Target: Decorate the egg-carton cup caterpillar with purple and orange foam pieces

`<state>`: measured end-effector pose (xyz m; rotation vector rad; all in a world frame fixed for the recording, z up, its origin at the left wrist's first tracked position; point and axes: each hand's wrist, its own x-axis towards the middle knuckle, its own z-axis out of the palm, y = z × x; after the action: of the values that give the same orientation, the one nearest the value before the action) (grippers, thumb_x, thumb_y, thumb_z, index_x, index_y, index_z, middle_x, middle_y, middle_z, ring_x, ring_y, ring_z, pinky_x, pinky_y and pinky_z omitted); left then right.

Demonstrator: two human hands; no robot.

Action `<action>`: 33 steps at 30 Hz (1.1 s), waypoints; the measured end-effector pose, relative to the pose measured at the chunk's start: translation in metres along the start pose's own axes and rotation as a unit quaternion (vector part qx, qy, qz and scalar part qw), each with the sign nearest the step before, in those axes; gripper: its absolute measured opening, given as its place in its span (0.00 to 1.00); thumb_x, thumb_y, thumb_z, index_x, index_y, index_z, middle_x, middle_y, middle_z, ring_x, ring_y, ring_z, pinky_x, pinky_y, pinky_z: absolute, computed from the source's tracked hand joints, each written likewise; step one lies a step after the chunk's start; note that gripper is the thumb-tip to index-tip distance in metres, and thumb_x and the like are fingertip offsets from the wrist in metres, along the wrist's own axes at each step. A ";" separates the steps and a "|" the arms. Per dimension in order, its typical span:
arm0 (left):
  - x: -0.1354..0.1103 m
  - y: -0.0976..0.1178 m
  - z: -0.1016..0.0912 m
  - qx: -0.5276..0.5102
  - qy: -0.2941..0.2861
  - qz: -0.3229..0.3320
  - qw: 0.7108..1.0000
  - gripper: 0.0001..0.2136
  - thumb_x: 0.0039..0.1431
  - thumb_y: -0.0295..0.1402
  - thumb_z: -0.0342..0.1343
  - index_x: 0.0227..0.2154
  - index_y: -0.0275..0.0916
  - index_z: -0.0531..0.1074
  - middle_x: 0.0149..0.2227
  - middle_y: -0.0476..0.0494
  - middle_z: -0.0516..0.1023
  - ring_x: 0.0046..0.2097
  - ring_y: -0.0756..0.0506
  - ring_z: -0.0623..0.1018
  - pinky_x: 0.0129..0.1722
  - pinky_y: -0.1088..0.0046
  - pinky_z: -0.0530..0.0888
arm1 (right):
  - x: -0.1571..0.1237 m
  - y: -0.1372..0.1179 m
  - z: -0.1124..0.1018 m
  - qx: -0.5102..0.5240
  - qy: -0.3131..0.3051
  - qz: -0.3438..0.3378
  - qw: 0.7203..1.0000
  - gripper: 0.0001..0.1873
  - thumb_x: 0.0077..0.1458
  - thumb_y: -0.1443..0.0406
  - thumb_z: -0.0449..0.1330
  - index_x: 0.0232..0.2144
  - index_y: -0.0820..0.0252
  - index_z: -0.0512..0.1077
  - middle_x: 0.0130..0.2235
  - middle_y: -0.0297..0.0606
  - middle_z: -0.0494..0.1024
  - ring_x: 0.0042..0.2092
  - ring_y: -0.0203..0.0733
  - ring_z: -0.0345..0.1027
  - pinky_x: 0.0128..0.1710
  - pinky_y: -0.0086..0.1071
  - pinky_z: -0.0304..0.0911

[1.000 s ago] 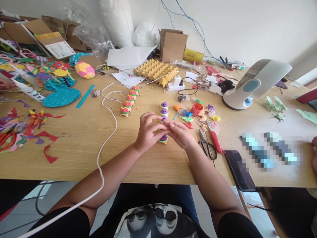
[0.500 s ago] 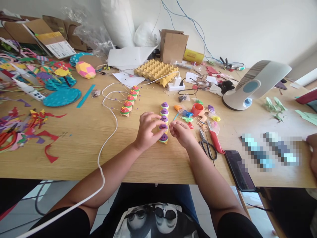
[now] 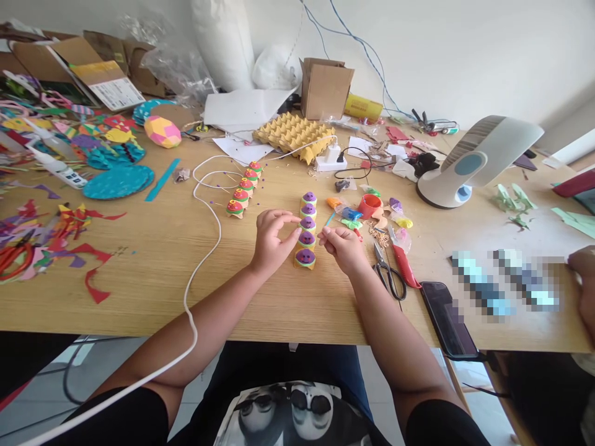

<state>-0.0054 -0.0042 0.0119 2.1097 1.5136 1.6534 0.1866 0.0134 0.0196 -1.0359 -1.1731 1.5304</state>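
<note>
The left hand (image 3: 272, 243), fingers apart and thumb touching the purple-capped row (image 3: 307, 238) in the middle of the tabletop (image 3: 153, 285), has bare wood down to the near edge and a white cable (image 3: 186, 300) on its left. The right hand (image 3: 344, 249), fingertips pinched together on something too small to tell, is crowded by scissors (image 3: 389, 272) on its right. Earlier both hands covered the row; now they flank it.
</note>
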 end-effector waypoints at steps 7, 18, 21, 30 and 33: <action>0.000 0.002 0.001 0.001 -0.031 -0.007 1.000 0.06 0.60 0.31 0.60 0.40 0.43 0.76 0.44 0.44 0.75 0.51 0.43 0.73 0.57 0.59 0.68 | 0.001 0.001 -0.001 -0.023 0.000 -0.006 1.000 0.20 0.46 0.49 0.69 0.25 0.61 0.77 0.22 0.33 0.71 0.21 0.29 0.48 0.21 0.30 0.40; -0.002 0.008 0.001 -0.015 -0.069 0.016 0.997 0.06 0.60 0.32 0.60 0.40 0.43 0.77 0.43 0.45 0.76 0.51 0.43 0.72 0.57 0.60 0.68 | 0.001 0.003 -0.001 -0.030 -0.008 -0.007 0.999 0.21 0.51 0.48 0.65 0.25 0.61 0.77 0.24 0.36 0.74 0.22 0.30 0.50 0.22 0.30 0.43; -0.002 0.010 0.001 -0.017 -0.076 0.017 0.997 0.06 0.61 0.33 0.60 0.40 0.43 0.77 0.44 0.44 0.77 0.51 0.43 0.72 0.57 0.59 0.68 | 0.000 0.002 0.000 -0.048 -0.013 -0.018 0.999 0.21 0.51 0.48 0.65 0.26 0.61 0.78 0.23 0.34 0.72 0.23 0.31 0.51 0.23 0.30 0.44; -0.001 0.008 0.000 -0.016 -0.084 0.039 0.996 0.08 0.59 0.38 0.63 0.40 0.45 0.78 0.43 0.45 0.78 0.51 0.42 0.72 0.57 0.57 0.68 | -0.006 -0.004 0.004 -0.151 -0.047 -0.053 0.986 0.27 0.55 0.43 0.60 0.24 0.62 0.77 0.18 0.30 0.58 0.23 0.33 0.48 0.24 0.32 0.42; -0.002 0.008 0.001 -0.022 -0.085 0.047 0.995 0.07 0.60 0.38 0.63 0.39 0.45 0.79 0.42 0.45 0.78 0.51 0.42 0.71 0.57 0.57 0.69 | -0.007 -0.004 0.005 -0.175 -0.067 -0.068 0.980 0.28 0.56 0.44 0.59 0.24 0.62 0.77 0.19 0.29 0.58 0.23 0.32 0.48 0.25 0.31 0.43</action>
<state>0.0003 -0.0092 0.0151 2.2640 1.3362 1.4751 0.1842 0.0064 0.0246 -1.0651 -1.6160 1.3318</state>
